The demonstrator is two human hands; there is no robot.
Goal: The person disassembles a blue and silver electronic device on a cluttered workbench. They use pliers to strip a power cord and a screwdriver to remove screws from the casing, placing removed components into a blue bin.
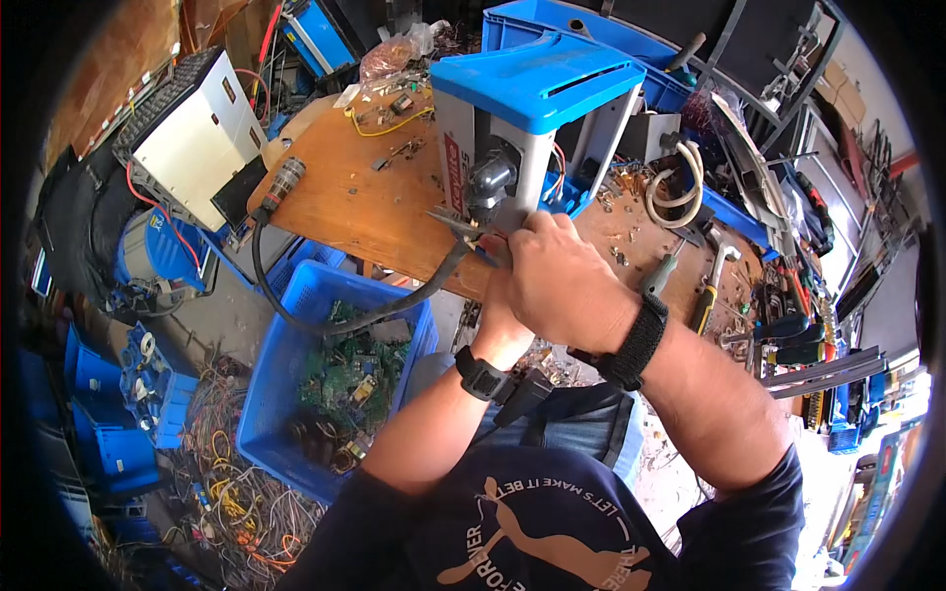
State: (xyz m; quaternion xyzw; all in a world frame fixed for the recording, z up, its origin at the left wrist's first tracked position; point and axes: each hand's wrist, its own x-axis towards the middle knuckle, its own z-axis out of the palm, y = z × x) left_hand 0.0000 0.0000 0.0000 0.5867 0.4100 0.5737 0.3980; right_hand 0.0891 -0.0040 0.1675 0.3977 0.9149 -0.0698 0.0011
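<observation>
In the middle, a pair of pliers (pixel 457 225) with grey jaws and a bit of red at the handle reaches out of my hands. The jaws are at the thick black cable (pixel 434 281), close to a device with a blue plastic top (pixel 537 74) and a pale housing. My right hand (pixel 567 271) is closed around the handles, its knuckles upward. Beneath it my left hand (pixel 503 320) is closed too, its fingers mostly hidden. The cable loops left to a round metal connector (pixel 286 182) at the bench's edge. A dark round fitting (pixel 490 179) sits on the housing.
Below the wooden bench (pixel 340 212), a blue crate (pixel 261 394) holds green circuit boards. Tangled wires (pixel 241 492) cover the floor at left. A hammer (pixel 719 266), green-handled pliers (pixel 660 274) and a coiled white hose (pixel 690 187) lie right. A white box-shaped unit (pixel 187 138) stands left.
</observation>
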